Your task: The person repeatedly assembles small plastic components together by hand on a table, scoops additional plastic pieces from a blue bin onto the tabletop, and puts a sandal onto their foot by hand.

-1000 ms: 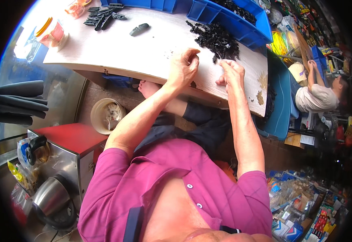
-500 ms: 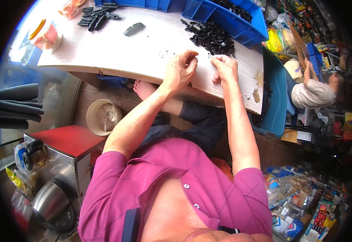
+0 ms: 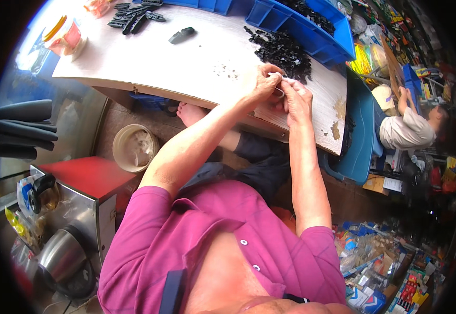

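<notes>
Over the right part of the table [image 3: 134, 57], my left hand [image 3: 262, 85] and my right hand [image 3: 297, 100] meet fingertip to fingertip. Both are closed in a pinch. A thin, pale curved bit [image 3: 280, 93] shows between them, too small to name. Just beyond my fingers lies a heap of small black plastic parts [image 3: 283, 52]. Farther left, a single dark grey elongated piece [image 3: 181, 35] rests alone, and a pile of longer black pieces [image 3: 132, 18] sits near the far edge.
Blue bins [image 3: 301, 31] stand along the far side, one holding more black parts. A jar with an orange rim [image 3: 63, 36] is at the table's left. Beside the right end is a teal tub [image 3: 357, 131]. A whitish bucket [image 3: 135, 148] stands on the floor. Another person [image 3: 408, 125] works at far right.
My hands were apart and have come together, the left one moving right to the right hand's fingertips. The whole view has shifted slightly.
</notes>
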`<state>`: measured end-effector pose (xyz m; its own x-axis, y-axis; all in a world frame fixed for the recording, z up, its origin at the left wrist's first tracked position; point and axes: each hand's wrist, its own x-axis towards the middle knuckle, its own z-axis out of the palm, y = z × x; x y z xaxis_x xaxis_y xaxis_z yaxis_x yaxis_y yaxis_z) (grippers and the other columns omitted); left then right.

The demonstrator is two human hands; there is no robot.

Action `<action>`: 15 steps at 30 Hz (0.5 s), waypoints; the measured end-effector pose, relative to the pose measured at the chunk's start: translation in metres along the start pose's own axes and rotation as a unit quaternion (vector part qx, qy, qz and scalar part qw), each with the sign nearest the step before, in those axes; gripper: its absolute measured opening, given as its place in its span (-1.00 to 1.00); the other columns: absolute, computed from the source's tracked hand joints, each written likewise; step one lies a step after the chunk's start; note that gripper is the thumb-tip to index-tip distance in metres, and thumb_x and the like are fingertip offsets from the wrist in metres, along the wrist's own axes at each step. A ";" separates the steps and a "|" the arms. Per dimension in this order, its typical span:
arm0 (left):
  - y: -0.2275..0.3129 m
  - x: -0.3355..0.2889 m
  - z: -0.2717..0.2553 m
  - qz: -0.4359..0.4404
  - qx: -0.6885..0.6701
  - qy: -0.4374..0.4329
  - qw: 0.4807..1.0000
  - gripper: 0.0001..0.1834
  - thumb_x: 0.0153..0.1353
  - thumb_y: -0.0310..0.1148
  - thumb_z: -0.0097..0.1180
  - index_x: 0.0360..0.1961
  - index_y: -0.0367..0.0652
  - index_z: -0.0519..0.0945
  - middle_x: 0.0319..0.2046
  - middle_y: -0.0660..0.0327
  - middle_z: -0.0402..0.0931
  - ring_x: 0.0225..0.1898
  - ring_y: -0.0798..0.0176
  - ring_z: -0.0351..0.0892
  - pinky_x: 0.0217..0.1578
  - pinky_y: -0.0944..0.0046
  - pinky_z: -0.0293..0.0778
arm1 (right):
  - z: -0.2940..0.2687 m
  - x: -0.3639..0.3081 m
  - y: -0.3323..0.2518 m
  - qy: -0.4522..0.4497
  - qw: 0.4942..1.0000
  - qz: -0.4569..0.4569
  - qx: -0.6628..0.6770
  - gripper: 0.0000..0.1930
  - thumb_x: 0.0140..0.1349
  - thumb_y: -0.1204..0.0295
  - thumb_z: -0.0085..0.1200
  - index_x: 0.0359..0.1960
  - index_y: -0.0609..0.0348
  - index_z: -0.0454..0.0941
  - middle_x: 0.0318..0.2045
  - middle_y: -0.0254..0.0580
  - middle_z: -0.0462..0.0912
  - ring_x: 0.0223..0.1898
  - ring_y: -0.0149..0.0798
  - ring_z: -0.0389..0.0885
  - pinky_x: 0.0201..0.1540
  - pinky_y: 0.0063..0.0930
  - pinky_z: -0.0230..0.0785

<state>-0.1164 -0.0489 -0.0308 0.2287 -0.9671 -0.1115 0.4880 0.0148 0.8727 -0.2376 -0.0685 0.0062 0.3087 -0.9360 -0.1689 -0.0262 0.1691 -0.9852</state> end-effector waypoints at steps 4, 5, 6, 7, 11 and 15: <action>0.013 -0.013 -0.005 -0.046 0.007 -0.062 0.997 -0.74 0.32 -0.35 -0.01 -0.05 -0.24 0.54 -0.42 0.16 0.57 -0.51 0.28 0.62 -0.54 0.35 0.59 | -0.004 -0.005 -0.001 -0.017 0.999 -0.037 -0.013 -0.88 0.19 0.40 0.21 -0.35 0.19 0.61 -0.55 -0.37 0.61 -0.74 -0.64 0.30 -0.71 -0.71 0.07; 0.015 -0.016 -0.008 -0.054 0.000 -0.071 0.996 -0.73 0.34 -0.35 -0.05 -0.02 -0.26 0.49 -0.41 0.16 0.55 -0.51 0.28 0.61 -0.53 0.35 0.59 | -0.002 -0.006 0.001 -0.015 0.999 -0.044 -0.008 -0.89 0.18 0.41 0.22 -0.37 0.18 0.61 -0.54 -0.38 0.61 -0.73 -0.65 0.29 -0.71 -0.73 0.03; 0.014 -0.018 -0.009 -0.053 0.000 -0.068 0.996 -0.73 0.34 -0.35 -0.05 -0.02 -0.26 0.49 -0.41 0.16 0.55 -0.51 0.28 0.61 -0.53 0.35 0.59 | -0.001 -0.005 0.003 -0.018 0.999 -0.044 -0.007 -0.89 0.18 0.41 0.22 -0.37 0.18 0.61 -0.54 -0.38 0.61 -0.73 -0.65 0.29 -0.71 -0.73 0.03; 0.012 -0.020 -0.010 -0.068 -0.026 -0.031 0.997 -0.75 0.35 -0.35 -0.06 -0.05 -0.26 0.48 -0.42 0.15 0.55 -0.50 0.29 0.61 -0.53 0.36 0.58 | 0.000 -0.003 0.007 -0.019 0.999 -0.039 -0.005 -0.88 0.17 0.40 0.23 -0.38 0.17 0.61 -0.54 -0.39 0.61 -0.73 -0.65 0.29 -0.71 -0.74 0.03; 0.021 -0.030 -0.003 -0.090 -0.080 0.011 0.993 -0.80 0.36 -0.32 -0.07 -0.14 -0.24 0.44 -0.42 0.14 0.54 -0.47 0.33 0.58 -0.50 0.37 0.57 | 0.008 -0.002 0.010 -0.006 0.999 -0.029 0.031 -0.87 0.15 0.39 0.26 -0.37 0.16 0.60 -0.52 -0.39 0.62 -0.69 -0.64 0.35 -0.69 -0.77 0.05; 0.021 -0.031 -0.012 -0.097 -0.117 0.008 0.988 -0.79 0.36 -0.23 0.00 -0.22 -0.17 0.47 -0.40 0.18 0.54 -0.49 0.35 0.55 -0.47 0.37 0.57 | 0.013 -0.007 0.001 -0.014 0.999 -0.038 0.031 -0.81 0.15 0.36 0.28 -0.30 0.16 0.58 -0.51 -0.38 0.63 -0.68 -0.64 0.38 -0.68 -0.78 0.08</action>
<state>-0.1029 -0.0155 -0.0150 0.1247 -0.9534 -0.2747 0.7047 -0.1098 0.7010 -0.2270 -0.0580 0.0066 0.3349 -0.9377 -0.0929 0.0566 0.1184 -0.9914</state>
